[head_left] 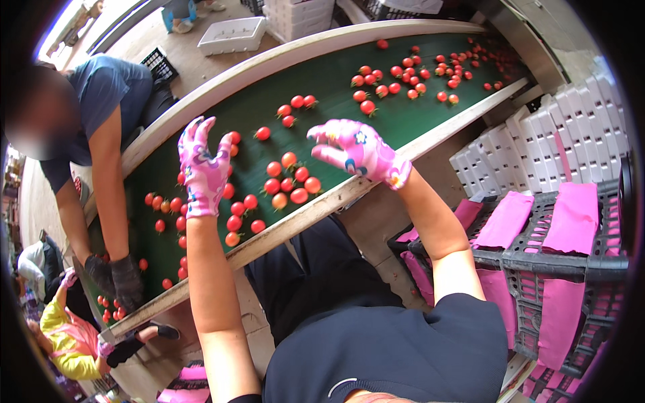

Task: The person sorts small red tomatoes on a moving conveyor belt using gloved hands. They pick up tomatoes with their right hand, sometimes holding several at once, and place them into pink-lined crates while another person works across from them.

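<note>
Small red tomatoes point(299, 195) with green stems lie scattered on a green conveyor belt point(322, 84). My left hand point(203, 168), in a pink flowered glove, hovers over the belt with thumb and fingers spread. Tomatoes lie on both sides of it, some partly hidden behind the glove. To the right, my right hand point(356, 148) wears a matching glove. Its fingers curve loosely, a gap shows between them and the thumb, and I see nothing in its grasp. A cluster of tomatoes sits on the belt between my two hands.
Pale side rails point(309, 213) edge the belt. Across it, a person in dark gloves point(124, 279) reaches onto the belt's left end. Stacked white crates point(544, 138) and black crates with pink liners point(564, 269) stand at right. A white tray point(232, 35) lies on the far floor.
</note>
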{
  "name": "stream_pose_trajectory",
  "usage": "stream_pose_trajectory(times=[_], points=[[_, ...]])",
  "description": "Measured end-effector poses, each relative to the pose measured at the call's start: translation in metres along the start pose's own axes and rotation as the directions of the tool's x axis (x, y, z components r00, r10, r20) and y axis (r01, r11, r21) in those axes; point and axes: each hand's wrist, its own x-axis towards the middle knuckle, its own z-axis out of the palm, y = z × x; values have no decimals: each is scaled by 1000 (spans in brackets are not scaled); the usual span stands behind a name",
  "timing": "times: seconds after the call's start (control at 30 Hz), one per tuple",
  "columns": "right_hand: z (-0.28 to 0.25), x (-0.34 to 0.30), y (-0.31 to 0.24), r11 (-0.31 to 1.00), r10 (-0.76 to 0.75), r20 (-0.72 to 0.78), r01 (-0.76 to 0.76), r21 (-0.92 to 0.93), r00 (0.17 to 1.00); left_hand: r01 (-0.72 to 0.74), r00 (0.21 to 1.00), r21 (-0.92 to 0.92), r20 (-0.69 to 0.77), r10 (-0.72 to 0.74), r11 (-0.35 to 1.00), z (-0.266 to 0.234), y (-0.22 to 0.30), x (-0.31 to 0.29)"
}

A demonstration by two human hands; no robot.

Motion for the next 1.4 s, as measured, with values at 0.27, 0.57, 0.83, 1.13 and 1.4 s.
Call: stream_pose_trajectory(times=[0.27,0.57,0.83,1.13,1.4], points=[[-15,11,54,733,325,111,-175,-658,939,26,999,-60,44,-24,998,0,14,5],[-20,30,58,934,-26,-224,-56,-353,974,34,998,-76,57,-30,997,-2,18,5],[-5,43,50,952,-166,107,131,275,980,14,998,-20,54,-13,1000,-2,12,3],[-28,3,108,782,456,-264,-524,-337,850,-14,999,-40,45,16,999,-6,17,5],[-25,-1,62,983,-3,-64,14,185,998,-3,996,-29,86,6,1000,-8,19,5]])
